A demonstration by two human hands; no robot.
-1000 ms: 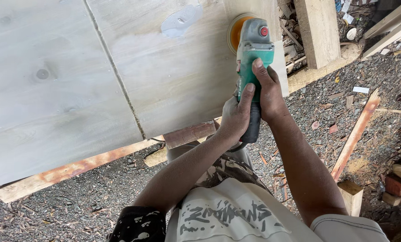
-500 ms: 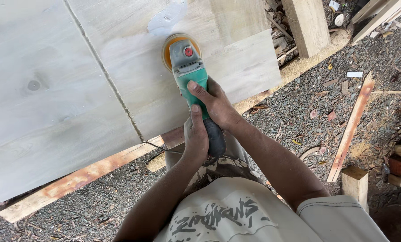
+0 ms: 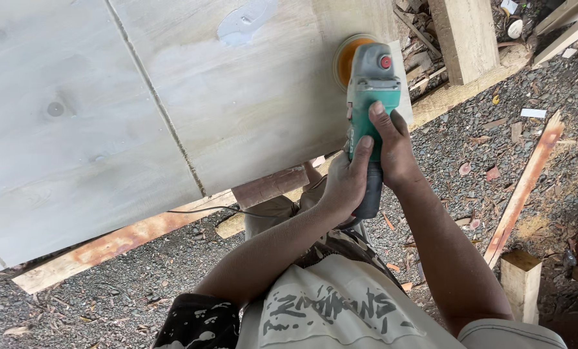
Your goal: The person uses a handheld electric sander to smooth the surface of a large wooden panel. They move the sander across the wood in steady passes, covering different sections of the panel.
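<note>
Both hands wrap the green angle grinder (image 3: pixel 369 103): left hand (image 3: pixel 346 181) curls around the dark rear grip, right hand (image 3: pixel 392 152) has fingers closed over the body. Its orange sanding disc (image 3: pixel 344 59) sits flat near the right edge of the pale wooden panel (image 3: pixel 173 103). The surface looks mostly smooth and bleached (a grey filler patch (image 3: pixel 244 22) up top looks unsanded). No packages or signs, just a red round button (image 3: pixel 386 62) on the tool's head.
</note>
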